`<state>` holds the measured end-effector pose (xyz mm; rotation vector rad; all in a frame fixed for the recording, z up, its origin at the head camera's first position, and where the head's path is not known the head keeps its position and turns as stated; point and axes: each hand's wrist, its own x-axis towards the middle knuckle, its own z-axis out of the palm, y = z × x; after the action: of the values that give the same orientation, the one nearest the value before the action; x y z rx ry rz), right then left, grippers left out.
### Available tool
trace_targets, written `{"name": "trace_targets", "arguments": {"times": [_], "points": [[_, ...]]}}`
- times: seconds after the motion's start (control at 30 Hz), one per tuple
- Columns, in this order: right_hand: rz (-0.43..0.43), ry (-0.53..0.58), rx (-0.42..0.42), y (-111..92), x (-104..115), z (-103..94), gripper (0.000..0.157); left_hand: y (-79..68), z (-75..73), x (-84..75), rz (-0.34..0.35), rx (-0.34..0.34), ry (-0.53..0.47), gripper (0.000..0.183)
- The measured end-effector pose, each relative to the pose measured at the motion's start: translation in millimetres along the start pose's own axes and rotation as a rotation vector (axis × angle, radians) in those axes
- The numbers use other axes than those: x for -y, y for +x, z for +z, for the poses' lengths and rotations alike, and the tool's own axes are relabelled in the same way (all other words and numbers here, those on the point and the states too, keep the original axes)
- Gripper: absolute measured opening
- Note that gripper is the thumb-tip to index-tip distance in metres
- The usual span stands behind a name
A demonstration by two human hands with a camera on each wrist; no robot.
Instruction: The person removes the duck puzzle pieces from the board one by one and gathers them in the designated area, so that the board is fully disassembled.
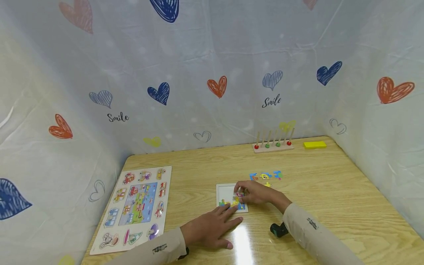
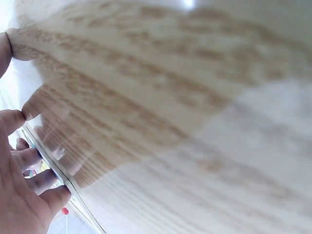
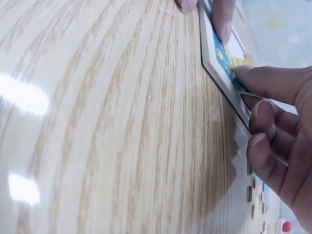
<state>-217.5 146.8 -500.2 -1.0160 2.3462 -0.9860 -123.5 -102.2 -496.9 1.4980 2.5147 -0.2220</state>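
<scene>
A small puzzle tray with a pale rim lies in the middle of the table; joined pieces fill its near part. My right hand pinches a puzzle piece between thumb and finger over the tray's right side. In the right wrist view the piece looks tilted, and its picture is mostly covered by the fingers. My left hand is spread, its fingertips resting on the tray's near edge and pieces. Behind the right hand lie several loose puzzle pieces.
A large picture board with vehicle and toy shapes lies at the left. Toward the back right stand a wooden peg rack with red and green beads and a yellow block. A white heart-print curtain encloses the table.
</scene>
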Motion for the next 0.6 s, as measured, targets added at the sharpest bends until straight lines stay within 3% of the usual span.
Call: {"name": "trace_targets", "arguments": {"times": [0.27, 0.6], "points": [[0.025, 0.023, -0.016, 0.6, -0.8, 2.1, 0.013, 0.8, 0.1, -0.1, 0.001, 0.008, 0.006, 0.078], [0.042, -0.008, -0.064, -3.3, 0.4, -0.9, 0.017, 0.5, -0.3, -0.2, -0.004, 0.013, -0.006, 0.079]]}}
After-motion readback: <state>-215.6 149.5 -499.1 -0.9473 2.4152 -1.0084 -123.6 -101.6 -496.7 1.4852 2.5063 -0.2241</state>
